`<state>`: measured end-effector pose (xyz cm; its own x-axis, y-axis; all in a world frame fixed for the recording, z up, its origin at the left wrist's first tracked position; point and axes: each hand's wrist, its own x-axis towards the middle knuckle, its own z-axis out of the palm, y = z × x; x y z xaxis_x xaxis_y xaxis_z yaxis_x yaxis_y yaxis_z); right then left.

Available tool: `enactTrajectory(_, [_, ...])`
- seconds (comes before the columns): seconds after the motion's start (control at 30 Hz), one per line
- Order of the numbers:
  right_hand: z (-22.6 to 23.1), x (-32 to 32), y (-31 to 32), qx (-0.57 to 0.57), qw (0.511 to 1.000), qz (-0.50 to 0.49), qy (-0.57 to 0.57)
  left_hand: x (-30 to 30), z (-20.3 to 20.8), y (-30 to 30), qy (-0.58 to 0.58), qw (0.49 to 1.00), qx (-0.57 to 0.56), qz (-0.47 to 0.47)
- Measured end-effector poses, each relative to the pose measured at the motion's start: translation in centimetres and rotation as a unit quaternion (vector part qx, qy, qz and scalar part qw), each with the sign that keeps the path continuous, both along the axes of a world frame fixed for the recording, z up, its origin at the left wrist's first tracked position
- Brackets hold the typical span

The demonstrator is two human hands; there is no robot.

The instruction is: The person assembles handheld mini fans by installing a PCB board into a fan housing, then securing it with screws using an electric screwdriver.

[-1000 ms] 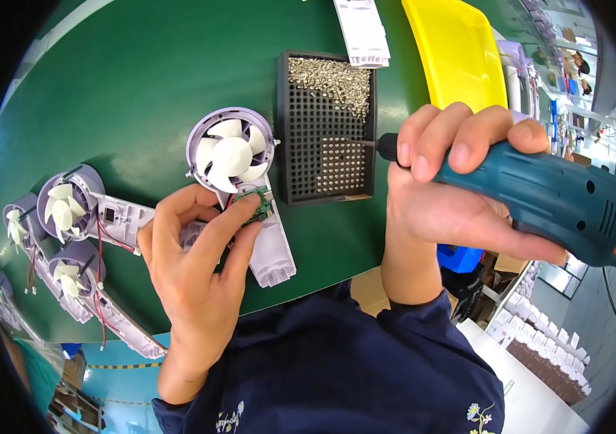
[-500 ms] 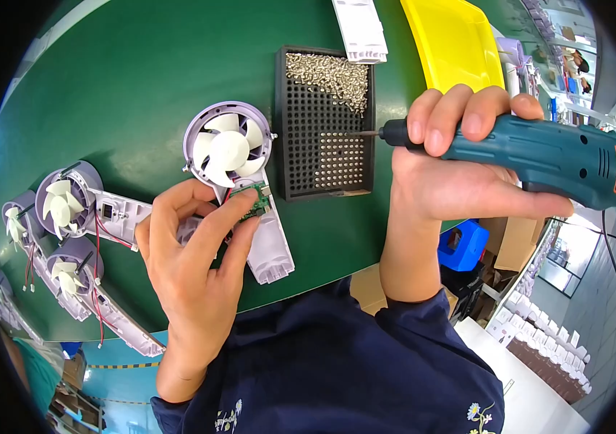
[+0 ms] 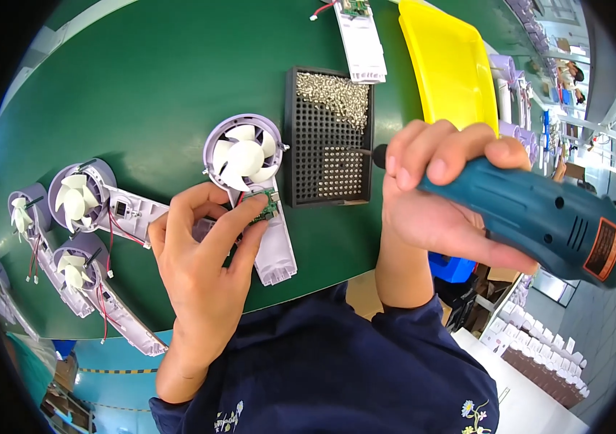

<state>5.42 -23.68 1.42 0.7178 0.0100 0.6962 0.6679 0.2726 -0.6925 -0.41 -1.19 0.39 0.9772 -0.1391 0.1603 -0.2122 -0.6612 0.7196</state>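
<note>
My left hand [image 3: 207, 264] is closed with its index finger and thumb on a small green circuit board [image 3: 270, 205]. The board lies on the handle of a pale lilac handheld-fan housing [image 3: 275, 249]. White fan blades [image 3: 241, 160] sit in the ring at the housing's far end. My right hand [image 3: 442, 192] wraps round a teal electric screwdriver [image 3: 532, 217], its bit pointing left over a black screw tray [image 3: 291, 145]. Loose silver screws [image 3: 333, 94] are heaped in the tray's far part, and upright screws [image 3: 340, 170] fill rows of holes nearer me. Whether the bit touches a screw, I cannot tell.
Several half-built fan housings [image 3: 80, 199] with red wires lie at the left. A white handle shell [image 3: 362, 47] with a circuit board lies beyond the tray, beside a yellow bin [image 3: 452, 65]. More fan parts [image 3: 503, 69] stand further right; a blue container [image 3: 452, 267] is below the table edge.
The whole view has shifted slightly. The screwdriver's rear end has tilted lower in the picture while its bit stays over the tray. My left hand keeps its hold on the circuit board.
</note>
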Motion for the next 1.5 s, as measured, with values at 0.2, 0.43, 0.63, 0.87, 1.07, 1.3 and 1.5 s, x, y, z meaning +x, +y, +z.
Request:
enactTrajectory(0.2, [3.5, -2.0, 1.9, 0.026, 0.999, -0.007, 0.027, 0.0, 0.0, 0.2, -0.015, 1.0, -0.011, -0.015])
enactTrajectory(0.43, [2.4, -4.9, 7.0, -0.007, 1.0, -0.007, 0.011, 0.2, -0.3, 0.2, -0.026, 0.999, -0.018, -0.026])
enactTrajectory(0.63, [2.0, -4.7, 7.3, -0.021, 0.999, 0.024, 0.037, 0.2, -0.4, 0.3, -0.012, 0.999, -0.025, -0.017])
enactTrajectory(0.87, [1.9, -4.8, 7.7, -0.042, 0.998, 0.026, 0.041, -0.1, -0.6, 0.4, -0.016, 0.999, -0.029, -0.015])
enactTrajectory(1.07, [2.1, -4.7, 7.9, -0.031, 0.997, 0.04, 0.061, 0.0, -0.7, 0.4, -0.021, 0.999, -0.031, -0.015])
enactTrajectory(1.3, [2.1, -3.9, 7.3, 0.0, 0.999, 0.043, 0.033, 0.2, -0.4, 0.3, -0.013, 0.999, -0.037, -0.01])
enactTrajectory(1.5, [2.5, -6.6, 4.7, 0.117, 0.979, 0.031, 0.164, 0.4, 0.2, 0.7, -0.012, 0.999, -0.008, -0.03])
